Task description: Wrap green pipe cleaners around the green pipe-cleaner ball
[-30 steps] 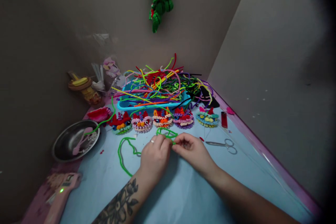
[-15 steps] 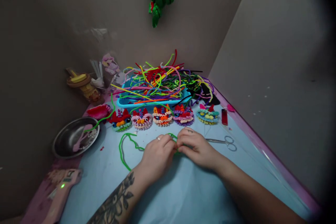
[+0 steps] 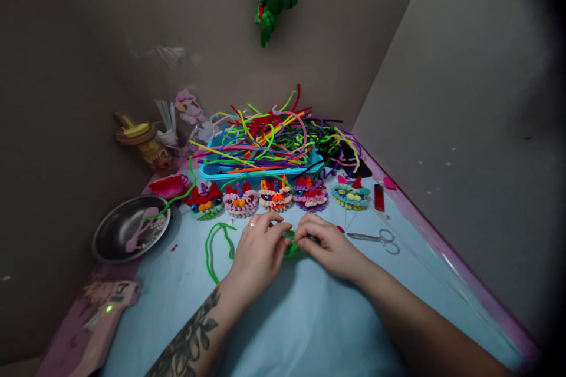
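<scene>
Both my hands meet low over the pale blue table cover (image 3: 309, 318), fingertips turned in toward each other. Between them sits the coiled end (image 3: 292, 246) of the green pipe cleaner (image 3: 207, 253). My left hand (image 3: 259, 253), with a ring (image 3: 252, 224) on one finger, pinches the coil from its side, and my right hand (image 3: 329, 247) closes on it from the other, thumb and first fingers clenched around the little green wad. The rest of the stem trails off to my left in a loose, wavy loop lying flat on the cover, well clear of my wrist.

As I judge it, the step in hand is winding: the coil is small and most of the length is unwound. The next move calls for a firm pinch on the turns already made while the free length is fed in snugly – ease off and the wire would likely spring open.

Just beyond my fingers stands a row of five pipe-cleaner faces (image 3: 275, 194), side by side. Behind them a blue tray (image 3: 212, 172) holds a heap of loose pipe cleaners (image 3: 269, 141) in many colours. Scissors (image 3: 375, 238) lie near my right hand, with a red lighter (image 3: 379, 197) just past them. A metal bowl (image 3: 112, 227) sits off to the left – what lies in it I cannot make out
</scene>
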### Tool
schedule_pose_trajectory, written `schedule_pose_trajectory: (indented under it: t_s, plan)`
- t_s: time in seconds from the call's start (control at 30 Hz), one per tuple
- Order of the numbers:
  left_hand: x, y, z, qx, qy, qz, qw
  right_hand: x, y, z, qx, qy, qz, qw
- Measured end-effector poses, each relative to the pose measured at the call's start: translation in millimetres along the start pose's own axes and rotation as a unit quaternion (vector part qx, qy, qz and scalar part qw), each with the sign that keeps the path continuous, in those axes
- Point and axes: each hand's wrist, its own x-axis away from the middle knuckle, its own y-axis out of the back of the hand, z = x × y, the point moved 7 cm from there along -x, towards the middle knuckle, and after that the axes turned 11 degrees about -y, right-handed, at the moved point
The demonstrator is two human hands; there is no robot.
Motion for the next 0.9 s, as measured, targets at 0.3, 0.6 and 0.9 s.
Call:
schedule_pose_trajectory:
  t_s: [0.3,0.6,0.9]
  plan:
    - [-3,-10.3,5,0.065,0.033,0.032,0.997,-2,1,-5,-0.003,-0.037,-0.037,0.999]
    - [-1,-15.5,8,0.178,0.065,0.018,0.982,-5,1,-11,-0.017,-0.061,-0.039,0.997]
    - [-1,-12.8,8,0.216,0.072,-0.020,0.974,1,8,-2,-0.028,-0.007,-0.130,0.991]
